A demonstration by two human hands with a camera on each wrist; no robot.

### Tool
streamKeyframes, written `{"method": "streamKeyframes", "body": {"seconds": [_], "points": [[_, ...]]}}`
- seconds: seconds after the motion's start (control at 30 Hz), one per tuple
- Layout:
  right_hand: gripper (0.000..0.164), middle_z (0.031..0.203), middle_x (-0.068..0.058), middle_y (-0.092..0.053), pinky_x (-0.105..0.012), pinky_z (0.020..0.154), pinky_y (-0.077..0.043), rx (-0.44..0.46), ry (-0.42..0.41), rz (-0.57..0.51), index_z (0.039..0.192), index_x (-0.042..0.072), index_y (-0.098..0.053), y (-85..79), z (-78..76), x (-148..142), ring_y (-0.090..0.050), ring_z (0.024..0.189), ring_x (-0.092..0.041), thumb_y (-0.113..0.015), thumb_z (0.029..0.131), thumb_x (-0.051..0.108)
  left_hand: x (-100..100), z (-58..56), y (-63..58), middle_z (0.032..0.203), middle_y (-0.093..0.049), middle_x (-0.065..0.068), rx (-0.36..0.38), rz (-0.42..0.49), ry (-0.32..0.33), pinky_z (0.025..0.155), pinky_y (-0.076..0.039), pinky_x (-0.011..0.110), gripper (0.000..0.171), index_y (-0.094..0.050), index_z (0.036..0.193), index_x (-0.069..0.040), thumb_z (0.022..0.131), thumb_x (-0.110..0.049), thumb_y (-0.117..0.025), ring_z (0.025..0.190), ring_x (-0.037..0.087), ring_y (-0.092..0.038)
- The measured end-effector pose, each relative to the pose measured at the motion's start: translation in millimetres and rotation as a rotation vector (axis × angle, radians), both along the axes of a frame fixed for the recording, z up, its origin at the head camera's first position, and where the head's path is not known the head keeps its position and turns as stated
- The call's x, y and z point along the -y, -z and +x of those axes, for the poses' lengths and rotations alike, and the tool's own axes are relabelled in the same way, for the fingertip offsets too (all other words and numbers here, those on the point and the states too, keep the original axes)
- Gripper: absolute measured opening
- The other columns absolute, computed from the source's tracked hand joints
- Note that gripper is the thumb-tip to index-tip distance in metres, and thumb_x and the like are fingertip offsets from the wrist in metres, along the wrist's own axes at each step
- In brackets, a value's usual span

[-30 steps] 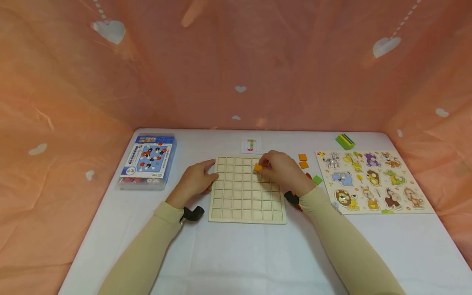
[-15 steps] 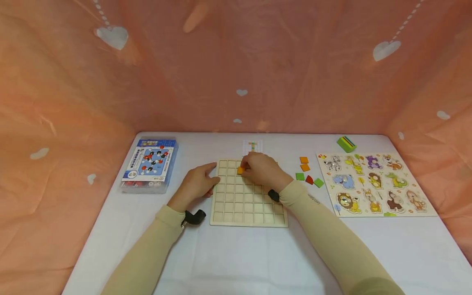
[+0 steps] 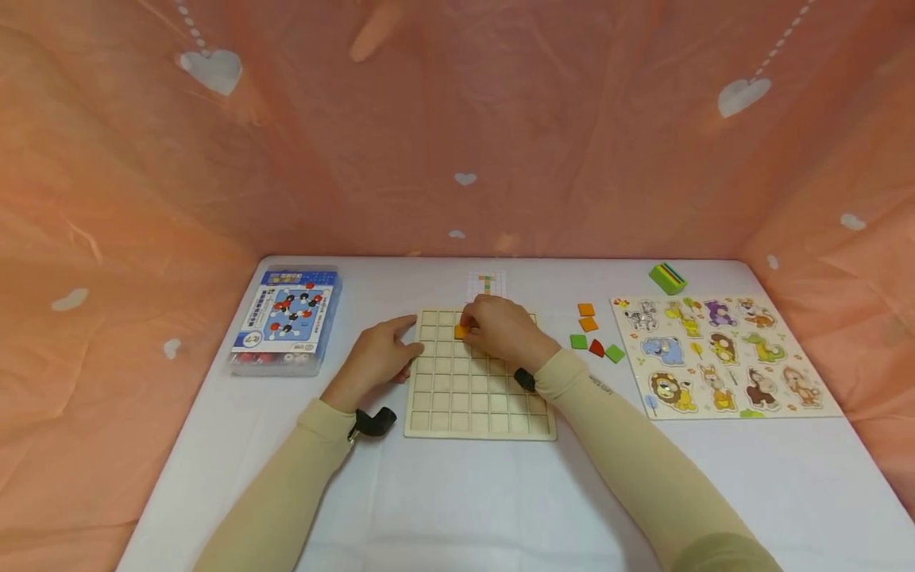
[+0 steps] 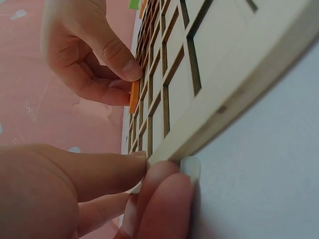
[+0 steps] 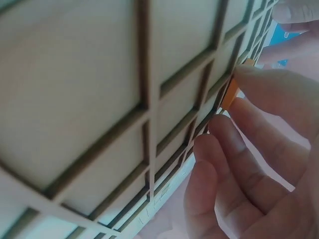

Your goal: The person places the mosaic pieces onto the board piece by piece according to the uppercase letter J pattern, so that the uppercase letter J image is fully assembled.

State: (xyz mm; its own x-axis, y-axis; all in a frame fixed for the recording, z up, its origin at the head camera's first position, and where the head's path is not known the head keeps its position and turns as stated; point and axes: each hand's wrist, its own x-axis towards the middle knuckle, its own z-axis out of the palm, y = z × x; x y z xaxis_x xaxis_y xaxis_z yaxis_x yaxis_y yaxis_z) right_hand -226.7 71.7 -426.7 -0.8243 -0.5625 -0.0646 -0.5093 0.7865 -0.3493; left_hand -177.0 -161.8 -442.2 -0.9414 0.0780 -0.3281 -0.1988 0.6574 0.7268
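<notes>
A pale wooden grid board [image 3: 480, 401] lies on the white table. My left hand [image 3: 373, 355] holds its left edge, thumb on the top and fingers curled against the side in the left wrist view. Over the upper part of the board, my right hand [image 3: 503, 326] pinches an orange square tile [image 3: 460, 332] between thumb and fingers. The tile [image 5: 231, 94] is at the grid surface in the right wrist view, tilted to the cells; whether it touches is unclear. Behind the board lies a pattern card [image 3: 498, 284], partly hidden by the right hand.
Right of the board lie orange tiles [image 3: 587, 310], green tiles [image 3: 578, 342] and a red piece [image 3: 596, 347]. Farther right are an animal puzzle board [image 3: 693, 377] and a striped green block [image 3: 668, 279]. A boxed molecule set [image 3: 287, 318] stands at the left.
My right hand has moved left across the board with the orange tile, uncovering the loose tiles at the right. My left hand has kept its place at the board's edge.
</notes>
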Motion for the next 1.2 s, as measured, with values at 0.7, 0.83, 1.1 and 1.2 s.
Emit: {"method": "streamKeyframes", "body": {"seconds": [0.7, 0.83, 1.1, 1.2], "points": [[0.016, 0.107, -0.004, -0.071, -0.039, 0.084, -0.059, 0.022, 0.017, -0.012, 0.114, 0.013, -0.08, 1.7, 0.1, -9.6, -0.067, 0.093, -0.021, -0.077, 0.101, 0.022, -7.9, -1.3, 1.9, 0.07, -0.067, 0.005, 0.015, 0.014, 0.001, 0.055, -0.055, 0.026, 0.066, -0.045, 0.165, -0.015, 0.105, -0.021, -0.071, 0.055, 0.013, -0.062], [0.021, 0.113, -0.004, -0.074, -0.043, 0.092, -0.06, 0.054, 0.053, -0.046, 0.118, 0.013, -0.079, -0.5, 1.9, -16.6, -0.071, 0.108, -0.025, -0.075, 0.1, 0.023, -7.0, -1.0, 0.9, 0.072, -0.068, 0.005, 0.016, 0.003, 0.001, 0.056, -0.055, 0.026, 0.067, -0.045, 0.166, -0.016, 0.105, -0.022, -0.071, 0.056, 0.014, -0.063], [0.03, 0.115, -0.006, -0.073, -0.044, 0.09, -0.06, 0.063, 0.271, -0.18, 0.124, 0.009, -0.078, -7.9, 16.8, -70.2, -0.071, 0.101, -0.025, -0.073, 0.101, 0.028, -0.3, 0.1, 1.3, 0.077, -0.068, 0.006, 0.012, 0.007, 0.002, 0.057, -0.057, 0.027, 0.068, -0.044, 0.166, -0.015, 0.104, -0.022, -0.071, 0.058, 0.014, -0.064], [0.031, 0.115, -0.008, -0.072, -0.045, 0.09, -0.058, 0.045, 0.367, -0.187, 0.125, 0.008, -0.077, -7.5, 21.8, -96.1, -0.069, 0.102, -0.027, -0.07, 0.103, 0.029, 0.8, 0.0, 0.3, 0.077, -0.068, 0.006, 0.014, 0.015, -0.002, 0.058, -0.057, 0.027, 0.068, -0.044, 0.166, -0.015, 0.104, -0.022, -0.071, 0.059, 0.014, -0.064]]}}
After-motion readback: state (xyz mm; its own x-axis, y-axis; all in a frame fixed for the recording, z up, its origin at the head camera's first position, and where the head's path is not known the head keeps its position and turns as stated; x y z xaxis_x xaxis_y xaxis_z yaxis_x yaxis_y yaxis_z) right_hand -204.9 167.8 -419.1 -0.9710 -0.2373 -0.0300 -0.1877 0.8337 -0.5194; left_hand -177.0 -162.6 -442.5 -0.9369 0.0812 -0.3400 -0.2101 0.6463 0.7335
